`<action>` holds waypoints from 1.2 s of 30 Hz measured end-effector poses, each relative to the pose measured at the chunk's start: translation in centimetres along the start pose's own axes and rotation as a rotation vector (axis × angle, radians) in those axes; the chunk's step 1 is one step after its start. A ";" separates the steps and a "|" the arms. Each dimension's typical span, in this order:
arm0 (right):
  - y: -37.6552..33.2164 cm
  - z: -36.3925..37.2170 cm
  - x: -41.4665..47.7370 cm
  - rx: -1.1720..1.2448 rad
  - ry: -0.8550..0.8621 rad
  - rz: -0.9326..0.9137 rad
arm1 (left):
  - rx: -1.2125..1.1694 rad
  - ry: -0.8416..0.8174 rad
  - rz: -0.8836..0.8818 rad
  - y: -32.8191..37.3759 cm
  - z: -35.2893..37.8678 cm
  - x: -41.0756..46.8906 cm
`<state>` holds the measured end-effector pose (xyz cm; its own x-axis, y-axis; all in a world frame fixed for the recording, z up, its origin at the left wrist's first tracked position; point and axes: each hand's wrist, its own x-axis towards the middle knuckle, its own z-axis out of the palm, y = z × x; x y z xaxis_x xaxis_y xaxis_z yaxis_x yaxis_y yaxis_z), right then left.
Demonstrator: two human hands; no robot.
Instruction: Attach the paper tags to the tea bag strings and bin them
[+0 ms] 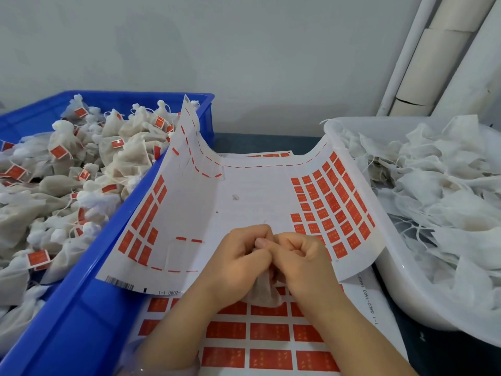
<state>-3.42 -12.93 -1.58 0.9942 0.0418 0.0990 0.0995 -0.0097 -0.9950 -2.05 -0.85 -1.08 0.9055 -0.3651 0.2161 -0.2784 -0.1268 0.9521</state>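
Tag sheet (364, 316), margin print "1-1 0802-1600"

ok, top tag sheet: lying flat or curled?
Curled. The top tag sheet sags in the middle, its left edge propped up on the blue bin and its right edge on the white tub.

The upper label sheet (244, 207) carries on its near edge a barcode (119, 283), then "1-1 0802-", the rest hidden. The lower sheet (379, 308) beneath it reads "1-1 0802-1600" along its right margin; further digits unclear. Print on the red tags (339, 213) is illegible.
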 end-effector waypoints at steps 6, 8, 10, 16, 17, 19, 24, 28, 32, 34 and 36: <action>0.2 0.1 -0.2 0.158 -0.055 -0.009 | -0.072 -0.047 0.001 0.2 -0.2 -0.1; 0.1 0.0 -0.1 0.224 -0.077 0.043 | -0.110 -0.060 -0.017 0.2 -0.3 0.1; -0.3 -0.3 0.1 0.132 -0.104 0.061 | -0.153 -0.011 -0.062 0.3 -0.5 0.3; -1.2 -3.1 1.1 -0.372 0.252 -0.030 | -0.357 0.395 -0.343 0.1 -2.1 0.9; -1.1 -3.7 1.4 -0.406 0.308 -0.036 | -0.346 0.440 -0.362 0.1 -2.3 0.9; -0.9 -4.3 1.9 -0.491 0.330 -0.066 | -0.269 0.497 -0.374 0.0 -2.2 1.1; -0.4 -3.7 4.5 -0.852 -0.091 -0.014 | -0.128 0.517 -0.380 -0.6 -1.6 1.4; 1.2 -3.4 5.1 -1.061 -0.179 0.025 | -0.077 0.524 -0.448 -1.1 -1.6 1.4; 2.2 -3.3 4.3 -0.986 -0.106 -0.068 | -0.024 0.501 -0.437 -1.3 -1.3 1.5; 2.2 -3.6 4.0 -0.840 -0.047 -0.167 | -0.014 0.498 -0.423 -1.3 -1.3 1.6; 1.9 -3.8 3.6 -0.786 -0.126 -0.229 | 0.002 0.503 -0.421 -1.3 -1.4 1.6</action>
<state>0.52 -16.54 -3.07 0.9384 0.2390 0.2496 0.3452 -0.6810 -0.6458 0.18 0.02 -1.71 0.9763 0.1919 -0.1000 0.1329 -0.1670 0.9770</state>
